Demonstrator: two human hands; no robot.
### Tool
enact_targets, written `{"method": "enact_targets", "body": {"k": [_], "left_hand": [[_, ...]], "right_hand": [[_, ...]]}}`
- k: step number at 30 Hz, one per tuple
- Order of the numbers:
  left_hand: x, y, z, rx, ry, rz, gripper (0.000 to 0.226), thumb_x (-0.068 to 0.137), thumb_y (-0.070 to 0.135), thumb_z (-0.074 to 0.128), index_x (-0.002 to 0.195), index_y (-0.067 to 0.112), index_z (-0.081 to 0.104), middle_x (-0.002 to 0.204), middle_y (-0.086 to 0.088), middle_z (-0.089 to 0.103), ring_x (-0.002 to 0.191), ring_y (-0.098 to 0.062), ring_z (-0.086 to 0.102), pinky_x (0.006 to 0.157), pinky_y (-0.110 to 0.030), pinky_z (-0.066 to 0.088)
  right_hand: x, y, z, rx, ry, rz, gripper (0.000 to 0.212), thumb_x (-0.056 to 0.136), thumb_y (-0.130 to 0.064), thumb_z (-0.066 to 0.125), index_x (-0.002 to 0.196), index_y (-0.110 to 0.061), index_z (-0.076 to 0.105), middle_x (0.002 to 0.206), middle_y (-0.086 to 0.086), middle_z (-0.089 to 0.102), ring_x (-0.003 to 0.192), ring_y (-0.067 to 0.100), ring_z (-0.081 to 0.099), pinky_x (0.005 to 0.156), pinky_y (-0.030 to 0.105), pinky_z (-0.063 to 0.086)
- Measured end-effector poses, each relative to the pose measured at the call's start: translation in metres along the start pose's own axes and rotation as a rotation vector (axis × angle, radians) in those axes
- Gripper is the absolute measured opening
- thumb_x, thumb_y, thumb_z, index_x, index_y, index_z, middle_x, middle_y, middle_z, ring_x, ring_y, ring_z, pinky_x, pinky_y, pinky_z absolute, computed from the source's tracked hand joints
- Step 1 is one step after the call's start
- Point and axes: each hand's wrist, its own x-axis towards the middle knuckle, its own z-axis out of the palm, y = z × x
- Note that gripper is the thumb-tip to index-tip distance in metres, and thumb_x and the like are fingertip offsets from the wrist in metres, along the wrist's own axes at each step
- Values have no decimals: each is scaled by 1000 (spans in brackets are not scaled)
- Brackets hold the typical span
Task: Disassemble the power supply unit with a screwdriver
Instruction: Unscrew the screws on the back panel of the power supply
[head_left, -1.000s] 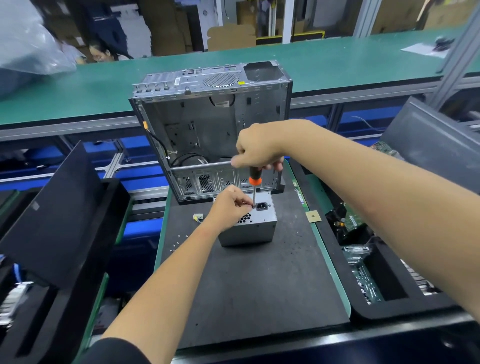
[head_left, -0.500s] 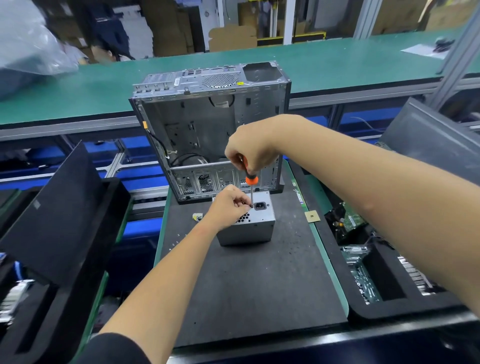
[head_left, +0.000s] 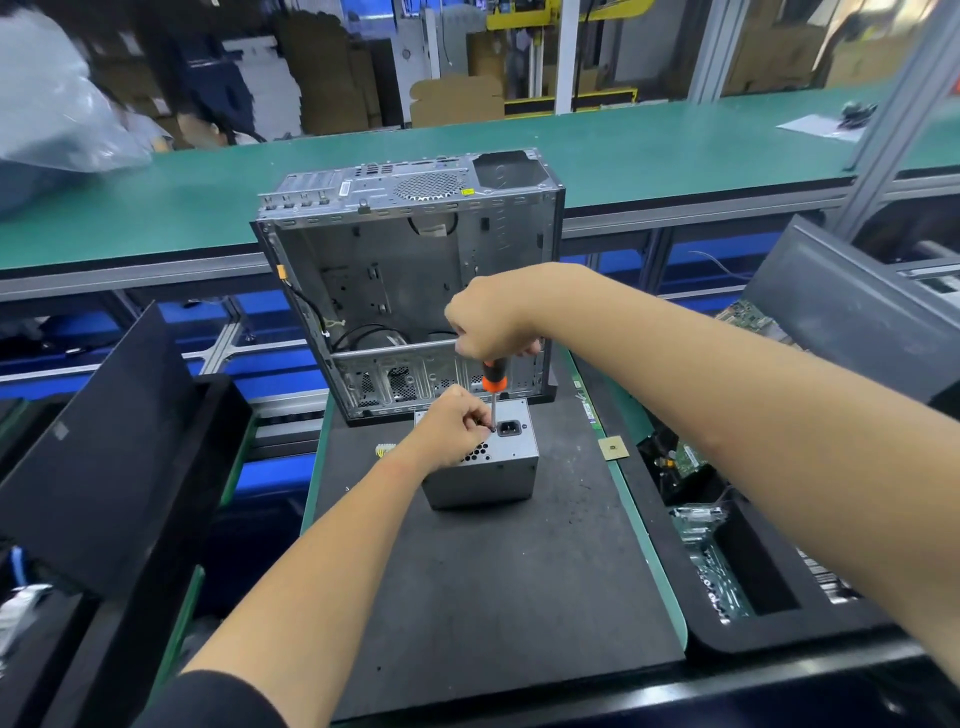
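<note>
A grey metal power supply unit (head_left: 488, 475) stands on the black mat (head_left: 493, 582), its top face with the power socket turned up. My right hand (head_left: 491, 317) grips the orange-and-black screwdriver (head_left: 493, 382) upright, with the tip on the unit's top face just left of the socket. My left hand (head_left: 454, 426) rests on the unit's top left, and its fingertips pinch around the shaft near the tip. Whatever sits at the tip is hidden by those fingers.
An empty open computer case (head_left: 410, 280) stands right behind the unit. Black trays (head_left: 769, 631) with circuit boards lie to the right, a black tray with a raised lid (head_left: 104, 457) to the left. A small square chip (head_left: 613, 448) lies on the mat's right edge. A green conveyor (head_left: 623, 150) runs behind.
My right hand has turned a little on the screwdriver handle while the tip stays at the same spot. My left hand and the unit have not visibly moved.
</note>
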Motion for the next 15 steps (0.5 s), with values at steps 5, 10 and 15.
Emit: {"method": "enact_targets", "body": {"k": [5, 10, 15], "left_hand": [[1, -2, 2, 4, 19, -7, 13, 81, -6, 59, 74, 3, 65, 91, -3, 52, 66, -1, 43, 66, -15, 39], [1, 2, -2, -12, -29, -35, 20, 82, -5, 61, 68, 9, 62, 85, -15, 59, 55, -14, 43, 60, -23, 42], [2, 2, -1, -26, -13, -38, 27, 82, -6, 60, 63, 13, 58, 91, -29, 64, 52, -15, 42, 58, -22, 40]], "right_hand": [[-5, 7, -5, 136, 53, -172, 27, 80, -28, 75, 98, -16, 58, 87, -8, 56, 80, 16, 55, 67, 32, 45], [-2, -2, -4, 198, -39, -41, 15, 83, -25, 66, 90, -13, 60, 80, 5, 68, 58, 20, 70, 58, 28, 52], [5, -13, -5, 159, 12, 110, 52, 101, -43, 31, 70, -6, 53, 29, 1, 50, 35, 21, 58, 55, 30, 44]]}}
